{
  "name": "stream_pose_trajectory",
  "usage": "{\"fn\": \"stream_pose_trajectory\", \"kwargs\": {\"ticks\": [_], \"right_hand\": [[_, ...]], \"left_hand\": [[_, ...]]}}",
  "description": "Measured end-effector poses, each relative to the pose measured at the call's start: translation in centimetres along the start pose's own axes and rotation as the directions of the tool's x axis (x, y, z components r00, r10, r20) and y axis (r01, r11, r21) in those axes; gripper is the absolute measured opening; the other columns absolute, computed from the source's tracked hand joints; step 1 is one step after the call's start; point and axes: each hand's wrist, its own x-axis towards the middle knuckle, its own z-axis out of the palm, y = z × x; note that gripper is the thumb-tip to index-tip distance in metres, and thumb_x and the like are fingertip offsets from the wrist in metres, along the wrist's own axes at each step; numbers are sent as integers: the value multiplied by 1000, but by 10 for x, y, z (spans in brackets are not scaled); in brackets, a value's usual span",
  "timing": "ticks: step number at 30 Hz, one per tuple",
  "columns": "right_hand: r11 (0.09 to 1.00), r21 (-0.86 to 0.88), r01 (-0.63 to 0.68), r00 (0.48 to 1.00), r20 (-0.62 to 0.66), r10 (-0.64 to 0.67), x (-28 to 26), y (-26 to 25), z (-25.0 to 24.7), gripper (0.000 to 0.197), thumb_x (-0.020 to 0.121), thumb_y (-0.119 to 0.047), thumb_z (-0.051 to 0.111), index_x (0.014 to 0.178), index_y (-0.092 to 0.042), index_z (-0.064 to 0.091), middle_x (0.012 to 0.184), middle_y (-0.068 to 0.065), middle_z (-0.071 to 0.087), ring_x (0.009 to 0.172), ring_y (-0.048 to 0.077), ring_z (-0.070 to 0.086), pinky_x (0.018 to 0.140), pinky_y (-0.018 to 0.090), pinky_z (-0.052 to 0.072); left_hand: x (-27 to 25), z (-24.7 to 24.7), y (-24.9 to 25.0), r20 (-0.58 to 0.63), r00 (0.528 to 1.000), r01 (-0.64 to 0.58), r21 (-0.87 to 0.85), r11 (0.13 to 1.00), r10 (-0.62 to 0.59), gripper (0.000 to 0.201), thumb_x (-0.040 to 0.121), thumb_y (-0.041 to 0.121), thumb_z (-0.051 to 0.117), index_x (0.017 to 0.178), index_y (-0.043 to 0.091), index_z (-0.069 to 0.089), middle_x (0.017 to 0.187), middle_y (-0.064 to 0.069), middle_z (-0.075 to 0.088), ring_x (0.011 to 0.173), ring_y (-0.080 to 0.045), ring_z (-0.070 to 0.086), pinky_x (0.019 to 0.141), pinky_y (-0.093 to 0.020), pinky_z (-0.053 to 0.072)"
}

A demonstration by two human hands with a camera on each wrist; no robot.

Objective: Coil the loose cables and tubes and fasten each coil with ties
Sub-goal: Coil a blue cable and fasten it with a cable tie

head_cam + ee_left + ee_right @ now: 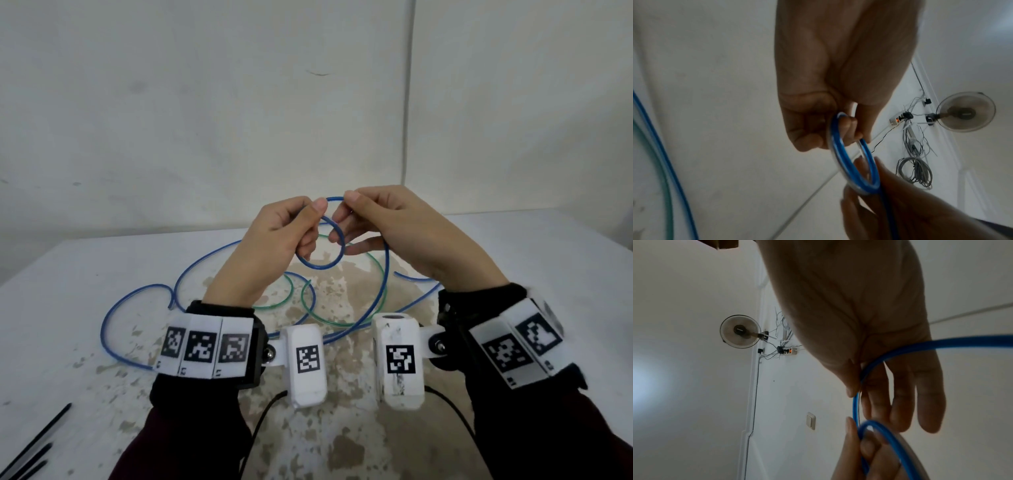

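You are forming the first loop of the blue tube (320, 263), raised above the table (513, 246); left hand (270, 246) and right hand (394, 229) both pinch it; next, feed more slack into the loop; ties (34, 445) lie near left.

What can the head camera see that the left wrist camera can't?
Only the head view shows the black ties at the table's near left corner and the wrist bands with square markers.

Only the left wrist view shows a wall fan, a power strip and a grey bundle of cables.

Both show the left hand and right hand holding a small loop of blue tube, plus the green tube.
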Motion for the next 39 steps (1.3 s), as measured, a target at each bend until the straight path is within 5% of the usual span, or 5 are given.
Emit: {"fn": "stream_pose_trajectory", "kwargs": {"ticks": [10, 18, 23, 29, 39], "right_hand": [[987, 159, -37, 992, 127, 16, 5, 7, 10, 37, 104, -24, 33, 77, -14, 56, 76, 3, 64, 82, 15, 61, 84, 31, 51], [999, 32, 16, 983, 184, -22, 7, 13, 10, 34, 102, -24, 38, 75, -10, 53, 54, -4, 36, 57, 10, 41, 75, 25, 49], [972, 233, -25, 997, 83, 6, 8, 8, 13, 40, 102, -27, 37, 74, -7, 58, 54, 1, 54, 57, 13, 59, 69, 26, 56], [992, 116, 48, 999, 14, -50, 6, 4, 8, 40, 103, -28, 37, 65, -13, 43, 55, -3, 25, 50, 12, 22, 51, 17, 26], [968, 247, 37, 999, 20, -44, 8, 3, 10, 38, 103, -26, 36, 71, -10, 46, 45, -10, 26, 44, 11, 23, 54, 21, 41]], "left_hand": [[7, 18, -3, -321, 942, -112, -20, 994, 100, 37, 103, 25, 37, 68, 13, 33, 54, 8, 26, 51, -11, 26, 51, -23, 29], [-2, -15, 8, 165, 962, 230, -76, 970, -216, 36, 102, 27, 34, 77, 5, 47, 62, -5, 32, 49, -16, 41, 55, -21, 42], [-1, -9, 14, 20, 982, 187, -171, 967, -186, 37, 103, 20, 32, 68, 13, 40, 62, -2, 34, 52, -16, 36, 58, -25, 35], [-2, 4, 18, 95, 973, 228, -245, 942, -210, 33, 99, 21, 27, 71, 11, 41, 55, 0, 43, 54, -20, 48, 67, -31, 44], [1, 3, 16, 101, 969, 246, -395, 885, -225, 34, 100, 21, 27, 69, 12, 38, 52, 0, 37, 50, -18, 42, 59, -26, 44]]}}
